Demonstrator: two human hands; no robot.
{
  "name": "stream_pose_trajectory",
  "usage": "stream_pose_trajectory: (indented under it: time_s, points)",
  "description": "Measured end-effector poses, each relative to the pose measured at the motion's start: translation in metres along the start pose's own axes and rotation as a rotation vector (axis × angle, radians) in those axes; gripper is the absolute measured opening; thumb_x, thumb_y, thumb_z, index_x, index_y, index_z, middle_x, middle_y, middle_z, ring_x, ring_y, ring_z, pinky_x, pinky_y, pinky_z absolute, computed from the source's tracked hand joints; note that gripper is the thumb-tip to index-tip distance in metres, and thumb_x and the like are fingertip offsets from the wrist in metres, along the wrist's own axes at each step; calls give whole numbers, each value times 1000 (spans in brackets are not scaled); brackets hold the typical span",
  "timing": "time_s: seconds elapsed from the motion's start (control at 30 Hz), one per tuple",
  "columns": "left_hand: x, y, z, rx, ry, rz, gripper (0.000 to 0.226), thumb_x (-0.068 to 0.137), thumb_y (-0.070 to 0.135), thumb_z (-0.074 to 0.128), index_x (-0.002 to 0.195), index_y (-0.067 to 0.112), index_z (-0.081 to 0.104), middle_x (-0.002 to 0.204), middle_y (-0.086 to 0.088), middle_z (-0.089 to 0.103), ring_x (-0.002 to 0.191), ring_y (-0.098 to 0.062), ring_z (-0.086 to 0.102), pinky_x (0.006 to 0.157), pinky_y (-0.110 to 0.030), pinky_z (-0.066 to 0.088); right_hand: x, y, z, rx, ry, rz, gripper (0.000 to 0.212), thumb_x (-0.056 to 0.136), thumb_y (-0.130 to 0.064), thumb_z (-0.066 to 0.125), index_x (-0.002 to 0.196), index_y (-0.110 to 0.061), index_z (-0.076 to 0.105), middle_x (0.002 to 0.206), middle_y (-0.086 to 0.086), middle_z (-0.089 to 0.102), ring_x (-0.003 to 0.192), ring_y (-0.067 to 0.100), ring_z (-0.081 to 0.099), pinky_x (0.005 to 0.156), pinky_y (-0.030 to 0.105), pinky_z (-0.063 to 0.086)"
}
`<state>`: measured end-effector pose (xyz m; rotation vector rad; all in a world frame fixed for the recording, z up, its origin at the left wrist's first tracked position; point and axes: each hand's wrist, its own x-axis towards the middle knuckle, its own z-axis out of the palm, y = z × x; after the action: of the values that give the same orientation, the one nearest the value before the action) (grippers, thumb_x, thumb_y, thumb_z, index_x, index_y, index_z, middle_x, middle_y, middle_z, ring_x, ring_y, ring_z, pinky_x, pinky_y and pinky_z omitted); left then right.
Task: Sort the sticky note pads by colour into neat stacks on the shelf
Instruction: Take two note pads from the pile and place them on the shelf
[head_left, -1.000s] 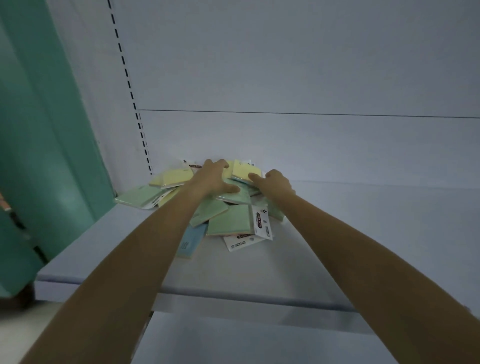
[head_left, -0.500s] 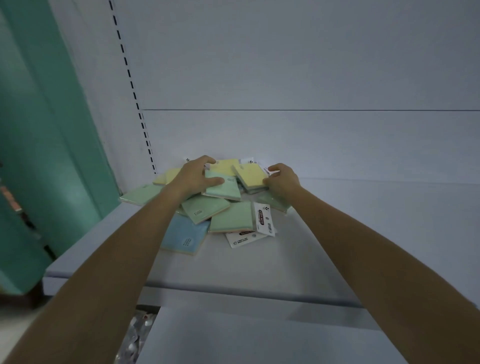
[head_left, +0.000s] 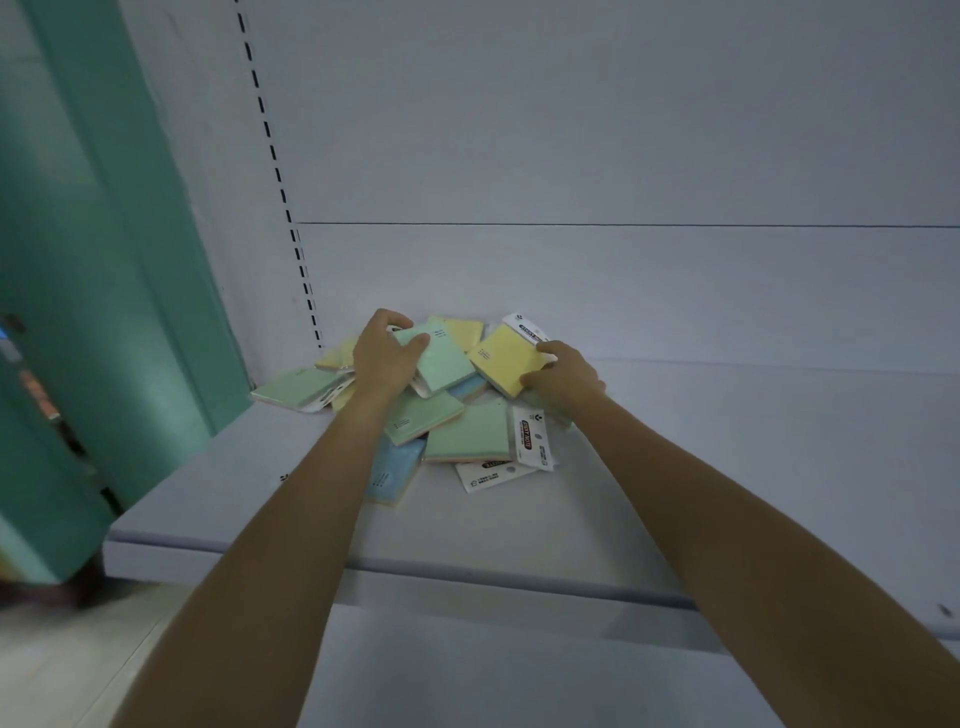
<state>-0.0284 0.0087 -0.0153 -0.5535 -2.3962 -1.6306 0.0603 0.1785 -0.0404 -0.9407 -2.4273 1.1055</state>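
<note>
On shelf (head_left: 675, 493), L hand (head_left: 382, 356) grips green pad (head_left: 444, 361), R hand (head_left: 566, 376) yellow pad (head_left: 506, 361)

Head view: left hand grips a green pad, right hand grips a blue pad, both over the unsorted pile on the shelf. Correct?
No: the right hand grips a yellow pad, not a blue one, as the head view shows. The left hand does grip a green pad, both over the unsorted pile on the shelf.
</note>
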Motion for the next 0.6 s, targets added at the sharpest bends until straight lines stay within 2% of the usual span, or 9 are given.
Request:
stream_pose_trajectory:
  time_s: [0.03, 0.1, 0.17, 0.27, 0.4, 0.47, 0.53, 0.6]
  points:
    - [0, 1, -1, 4, -39, -39, 17, 85, 15, 61, 98, 11, 51, 102, -3, 49, 89, -18, 46, 62, -26, 38, 1, 1, -1, 70, 5, 7, 53, 79, -20, 61, 128, -31, 45, 123, -1, 57, 120, 27, 47, 106, 39, 31]
    - [2, 2, -5, 8, -124, -71, 18, 85, 14, 60, 92, 15, 44, 103, -5, 49, 90, -21, 49, 65, -28, 40, 2, 0, -2, 181, 16, -15, 51, 79, -10, 60, 125, -28, 48, 113, -1, 55, 117, 26, 50, 106, 42, 34]
    - [4, 4, -11, -44, -220, -47, 17, 85, 8, 58, 89, 20, 46, 106, -11, 54, 93, -25, 55, 67, -31, 43, 1, -2, -2, 246, 43, -78, 53, 79, -1, 56, 126, -23, 48, 119, 2, 53, 115, 24, 51, 102, 38, 40]
    - [3, 9, -17, -99, -333, -23, 27, 87, -1, 46, 101, 21, 54, 105, -10, 53, 92, -25, 56, 67, -29, 47, -2, -2, 0, 333, 121, -161, 57, 79, 8, 46, 129, -20, 49, 131, 7, 50, 118, 24, 50, 98, 34, 44]
    - [1, 12, -25, 20, -423, 49, 39, 88, 0, 40, 112, 22, 61, 108, -6, 52, 93, -20, 52, 67, -22, 42, 0, 3, -3, 450, 171, -171, 59, 78, 12, 38, 126, -18, 53, 133, 8, 50, 121, 24, 48, 96, 31, 41]
    - [1, 12, -30, 74, -459, 84, 39, 89, 1, 40, 116, 22, 60, 110, -5, 51, 95, -20, 51, 70, -23, 41, 2, 4, -6, 463, 164, -187, 58, 76, 13, 38, 121, -19, 56, 133, 7, 51, 111, 24, 51, 84, 28, 45]
    - [1, 12, -34, 123, -520, 105, 40, 91, 0, 37, 117, 17, 61, 113, -2, 51, 98, -18, 51, 71, -20, 41, 3, 2, -9, 461, 151, -190, 56, 77, 11, 37, 118, -20, 59, 134, 7, 50, 97, 22, 48, 70, 20, 39]
    - [-2, 12, -36, 129, -528, 121, 40, 92, -3, 34, 113, 13, 64, 114, -1, 53, 96, -14, 51, 68, -13, 41, 1, 3, -11, 472, 139, -191, 54, 79, 10, 37, 118, -20, 59, 134, 7, 49, 93, 21, 44, 70, 22, 39]
